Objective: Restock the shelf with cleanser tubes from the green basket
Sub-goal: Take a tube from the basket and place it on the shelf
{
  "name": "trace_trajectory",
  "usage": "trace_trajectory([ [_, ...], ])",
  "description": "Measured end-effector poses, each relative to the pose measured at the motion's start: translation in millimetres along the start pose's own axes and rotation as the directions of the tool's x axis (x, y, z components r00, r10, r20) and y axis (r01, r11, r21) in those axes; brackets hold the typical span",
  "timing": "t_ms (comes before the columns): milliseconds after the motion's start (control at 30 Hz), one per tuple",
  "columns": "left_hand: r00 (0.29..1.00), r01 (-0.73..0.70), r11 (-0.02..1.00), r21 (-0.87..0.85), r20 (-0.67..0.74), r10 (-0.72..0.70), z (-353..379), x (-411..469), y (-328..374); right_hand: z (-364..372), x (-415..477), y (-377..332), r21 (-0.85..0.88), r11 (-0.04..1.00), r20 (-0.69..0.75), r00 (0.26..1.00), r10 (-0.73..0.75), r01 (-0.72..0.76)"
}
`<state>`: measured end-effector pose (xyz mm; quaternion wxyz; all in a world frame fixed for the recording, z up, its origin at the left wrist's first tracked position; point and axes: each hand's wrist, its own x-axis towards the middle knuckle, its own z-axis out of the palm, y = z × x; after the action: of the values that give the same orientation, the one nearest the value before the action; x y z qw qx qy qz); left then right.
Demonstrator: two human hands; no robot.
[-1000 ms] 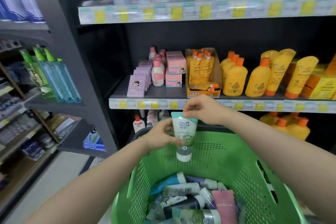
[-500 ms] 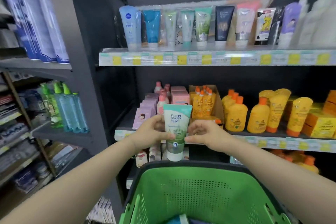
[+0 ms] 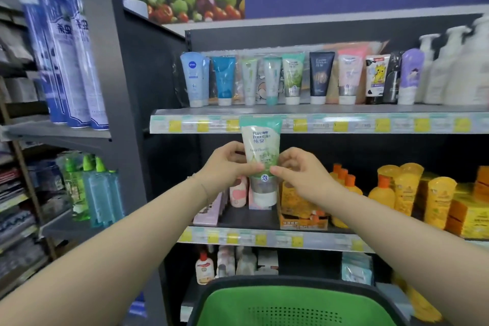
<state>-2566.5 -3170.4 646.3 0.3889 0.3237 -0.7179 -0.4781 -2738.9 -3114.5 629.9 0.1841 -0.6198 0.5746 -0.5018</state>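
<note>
— Shop aisles surrounded us; blue spray cans point(image 3: 66, 61) stood far left.

— And our left hand point(image 3: 225, 167)?

— It pinched the cleanser tube point(image 3: 260, 151) by its left edge, and our right hand point(image 3: 301, 174) pinched the opposite edge. We held the tube upright between them, cap down, its crimped end overlapping the price rail of the top shelf point(image 3: 344, 123).

— So the slot lay above the grip?

— Above and slightly right, we judged. A matching green tube point(image 3: 292, 77) stood in the row there, though blur left its label unsure. Neither hand was nearer than the other, and the tube's long axis already ran vertical like its neighbours. The green basket point(image 3: 291, 307) sat below us, well apart.
</note>
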Motion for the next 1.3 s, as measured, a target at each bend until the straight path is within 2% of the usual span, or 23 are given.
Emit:
trace_trajectory([
  [200, 0.997, -0.052, 0.998, -0.027, 0.049, 0.053, 4.0, 18.6, 30.8, -27.3, 15.9, -19.2, 0.012, 1.0, -0.025, 1.0, -0.018, 0.018],
  [333, 0.996, -0.07, 0.997, -0.037, 0.051, 0.072, 9.3, 32.7, 50.5, -43.6, 21.9, -33.1, 0.028, 0.999, -0.093, 0.995, -0.032, 0.035],
  [500, 0.993, -0.097, 0.995, -0.008, 0.069, 0.098, 12.0, 60.1, 78.6, -66.7, 37.0, -51.6, -0.001, 0.999, -0.15, 0.987, -0.05, 0.05],
  [700, 0.984, -0.159, 0.986, -0.054, 0.065, 0.163, 14.1, 98.0, 117.9, -97.2, 76.6, -77.2, -0.043, 0.996, -0.209, 0.975, -0.082, 0.075],
  [967, 0.985, -0.173, 0.98, -0.101, -0.012, 0.173, 20.8, 176.2, 134.3, -120.5, 149.9, -75.2, -0.045, 0.997, -0.265, 0.962, -0.066, 0.056],
  [1100, 0.966, -0.224, 0.974, -0.037, -0.14, 0.217, 30.3, 219.6, 129.0, -125.0, 190.4, -55.6, -0.028, 0.999, -0.303, 0.952, -0.045, 0.039],
  [1300, 0.959, -0.145, 0.989, 0.041, -0.241, 0.151, 43.7, 268.0, 117.9, -128.3, 235.9, -23.0, -0.082, 0.993, -0.344, 0.938, 0.047, -0.08],
])
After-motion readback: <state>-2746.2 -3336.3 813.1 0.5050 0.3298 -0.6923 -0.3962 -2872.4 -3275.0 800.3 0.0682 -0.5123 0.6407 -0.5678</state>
